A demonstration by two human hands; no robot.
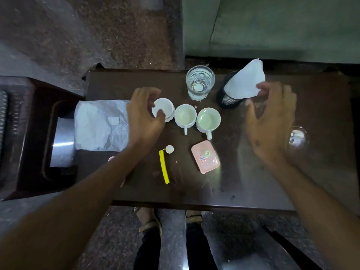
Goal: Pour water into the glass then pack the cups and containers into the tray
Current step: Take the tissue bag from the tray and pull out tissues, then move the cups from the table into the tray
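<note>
Right now I am looking down on a dark wooden table (253, 172) from the head camera. My left hand (144, 115) is curling over a white lidded container (163, 109) just left of centre, thumb and fingertips touching its rim, though I cannot tell how firmly it is clamping. My right hand (270, 121) is hovering at 3 o'clock with fingers spread apart, gripping nothing; its fingertips are lying near the edge of a white paper (245, 82) that is sticking out of a black mesh holder (228, 99) at 1 o'clock.

Two white cups (185, 114) (208, 118) are standing upright just right of the container, in a row, handles pointing toward me, the pair almost touching. At 12 o'clock a clear glass (200, 82) is holding water. Toward 6 o'clock from the cups a pink square lid (205, 156) is lying flat, and at 7 o'clock a yellow strip (164, 166) is lying beside a small white cap (169, 149). At 9 o'clock a crumpled plastic bag (99, 125) is draping over the table edge, next to a dark tray (29, 133) with a shiny metal bottom, well apart from the cups.
</note>
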